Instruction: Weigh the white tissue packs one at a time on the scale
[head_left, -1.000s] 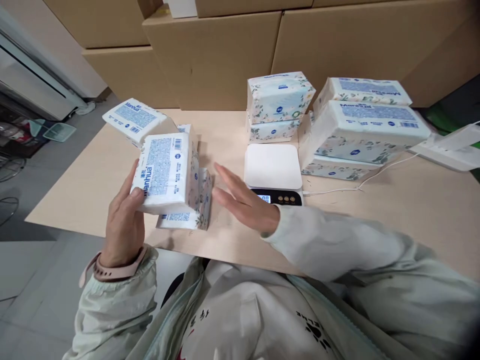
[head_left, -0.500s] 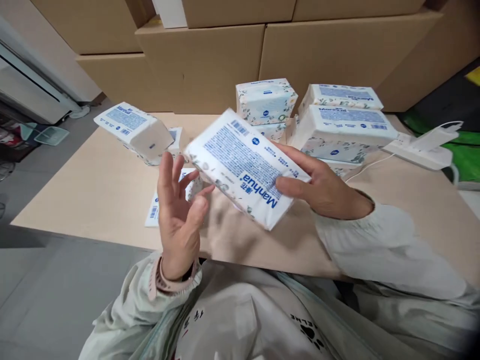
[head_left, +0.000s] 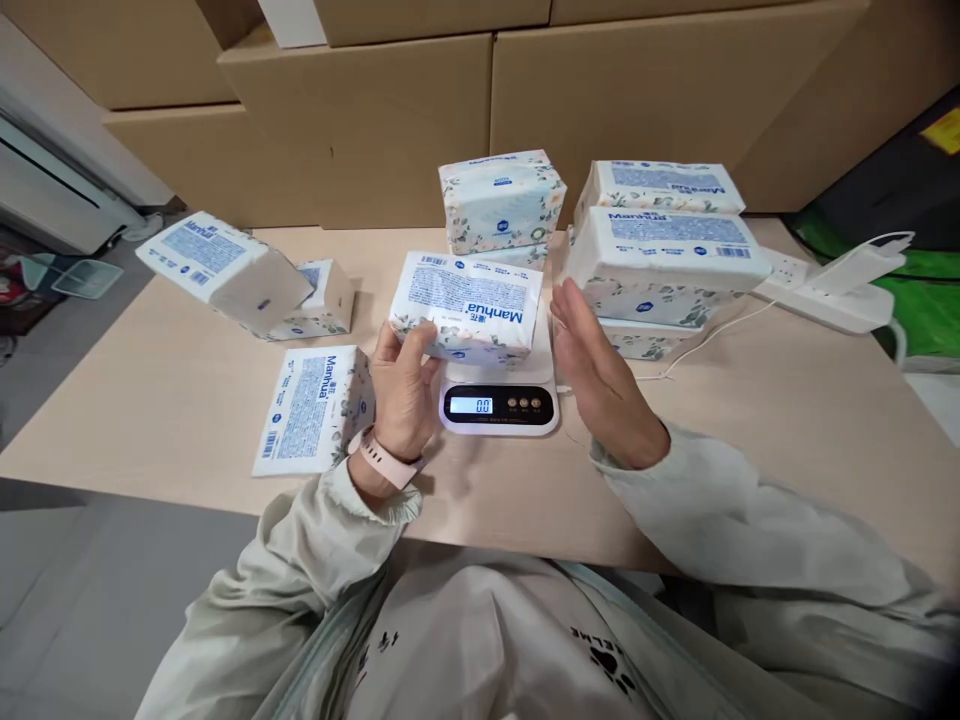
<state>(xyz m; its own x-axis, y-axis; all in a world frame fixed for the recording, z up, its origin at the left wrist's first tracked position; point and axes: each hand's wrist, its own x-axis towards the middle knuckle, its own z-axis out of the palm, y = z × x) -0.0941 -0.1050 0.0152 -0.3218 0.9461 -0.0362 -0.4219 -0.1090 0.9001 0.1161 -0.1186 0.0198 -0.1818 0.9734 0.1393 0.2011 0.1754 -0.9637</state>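
My left hand (head_left: 405, 390) grips the near left corner of a white tissue pack (head_left: 466, 298) printed "Manhua" and a leaf pattern, thumb on top. The pack is over a white digital scale (head_left: 499, 408) and hides much of its platform. The scale's lit display reads 0.0, so I cannot tell whether the pack touches it. My right hand (head_left: 604, 385) is open just right of the pack, fingers straight and apart from it. Another tissue pack (head_left: 311, 410) lies flat beside my left wrist.
At the left, a tilted tissue pack (head_left: 225, 270) rests on another pack (head_left: 334, 300). Stacked packs stand at the back middle (head_left: 502, 205) and right (head_left: 675, 250). A white power strip (head_left: 825, 290) with a cable lies at far right. Cardboard boxes (head_left: 397, 130) line the back.
The tissue pack has moved down and away over the scale, which now shows. My left hand has taken hold of it; my right hand has let go.
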